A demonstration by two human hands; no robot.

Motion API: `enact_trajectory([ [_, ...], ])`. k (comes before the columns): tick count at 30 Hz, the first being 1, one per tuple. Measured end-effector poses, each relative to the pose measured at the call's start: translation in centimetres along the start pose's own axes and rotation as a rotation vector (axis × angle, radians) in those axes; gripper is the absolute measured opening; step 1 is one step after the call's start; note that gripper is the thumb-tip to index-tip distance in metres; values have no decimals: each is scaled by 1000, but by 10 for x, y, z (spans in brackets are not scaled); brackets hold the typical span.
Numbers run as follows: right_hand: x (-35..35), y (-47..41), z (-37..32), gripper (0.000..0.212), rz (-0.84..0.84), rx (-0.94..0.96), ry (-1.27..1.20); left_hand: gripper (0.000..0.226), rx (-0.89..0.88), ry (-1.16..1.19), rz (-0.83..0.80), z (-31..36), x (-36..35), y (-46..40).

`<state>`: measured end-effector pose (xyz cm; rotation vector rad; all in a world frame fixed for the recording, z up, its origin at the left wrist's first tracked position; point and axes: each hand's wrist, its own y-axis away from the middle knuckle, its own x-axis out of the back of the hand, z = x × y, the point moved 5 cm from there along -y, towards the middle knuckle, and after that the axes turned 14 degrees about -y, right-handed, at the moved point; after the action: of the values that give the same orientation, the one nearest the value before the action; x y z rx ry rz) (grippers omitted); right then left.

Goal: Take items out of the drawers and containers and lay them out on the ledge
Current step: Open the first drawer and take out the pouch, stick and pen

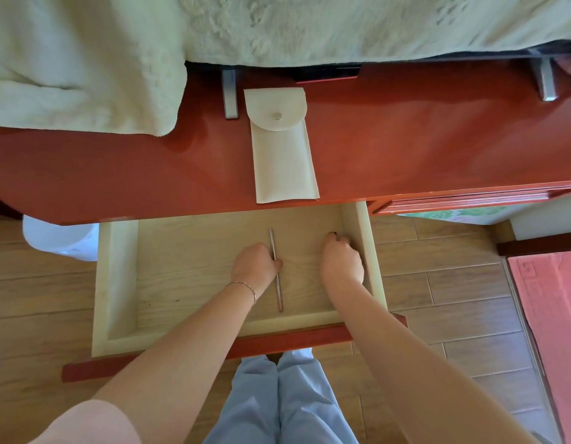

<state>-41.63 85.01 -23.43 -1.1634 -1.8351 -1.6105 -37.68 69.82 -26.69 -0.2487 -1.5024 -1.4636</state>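
The pale wooden drawer (117, 283) is pulled out under the red-brown ledge (406, 139). A thin metal rod (279, 290) lies lengthwise on the drawer floor. My left hand (255, 264) rests on the floor with its fingers curled against the rod's upper half. My right hand (341, 257) is further right, by the drawer's right wall, fingers closed over a small dark thing (332, 233) that is mostly hidden. A cream pouch (282, 155) with a round snap flap lies flat on the ledge above the drawer.
A pale green blanket (85, 59) hangs over the ledge's left and back. Two metal brackets (230, 94) stand at the ledge's rear. A white bin (59, 238) stands left of the drawer, a pink mat (550, 299) on the wooden floor at right.
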Motion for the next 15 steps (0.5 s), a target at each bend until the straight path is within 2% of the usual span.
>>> enact_trajectory([
  [6,2,1,-2,50,-26,22,-65,18,4,12,-20,2,2,3],
  [9,9,7,-4,52,-21,31,-186,18,-52,14,-20,12,8,13],
  [15,50,31,1,23,87,133,-357,13,-216,68,-7,52,36,44],
])
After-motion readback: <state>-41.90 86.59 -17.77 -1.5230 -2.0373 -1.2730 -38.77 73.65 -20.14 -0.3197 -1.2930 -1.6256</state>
